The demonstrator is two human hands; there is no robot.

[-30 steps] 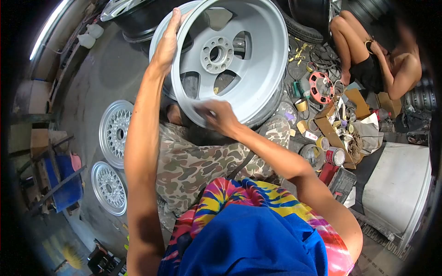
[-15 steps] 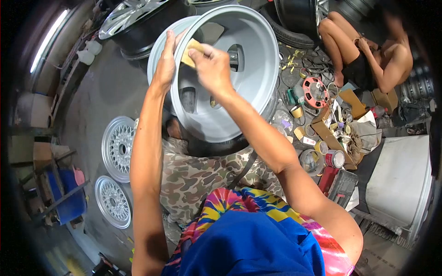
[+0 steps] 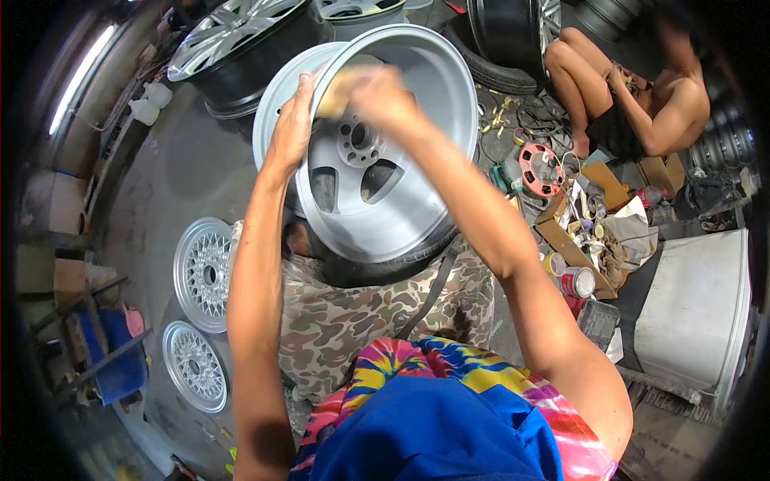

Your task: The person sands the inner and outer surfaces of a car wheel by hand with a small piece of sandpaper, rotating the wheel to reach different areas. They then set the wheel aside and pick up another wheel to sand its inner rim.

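Step in hand, judging by pad and blur, is looking like rubbing along the inner wall (image 3: 437, 76) of a grey wheel (image 3: 397, 212). Wheel is tilting at upper centre, open side toward the wearer, above a black tyre (image 3: 353, 271). Doing it well is calling, on the left, for a firm brace at the edge so nothing is rocking; in the middle, for the pad lying flat to the curve under even pressure, strokes overlapping; on the right, for a loose wrist, knuckles kept clear of the spokes (image 3: 351, 184).

Hands, left to right. Left hand (image 3: 293, 122), left of upper centre, is grasping the wheel's left edge, partly curled; some fingers are hiding behind metal, so tightness cannot be told. Right hand (image 3: 381, 100), upper centre, is gripping a yellowish pad (image 3: 337, 90) within the wheel's upper-left part, looking half closed. Blur is hiding finger placement and the line of contact.

Around them, left to right: an upper lattice wheel (image 3: 191, 268) and a lower lattice wheel (image 3: 188, 381) are lying at left and lower left; camouflage cloth (image 3: 353, 309) is covering the lap, lower centre; a red reel (image 3: 529, 178) and a cardboard box (image 3: 565, 247) are sitting right of centre; another person (image 3: 682, 120) is sitting at upper right.
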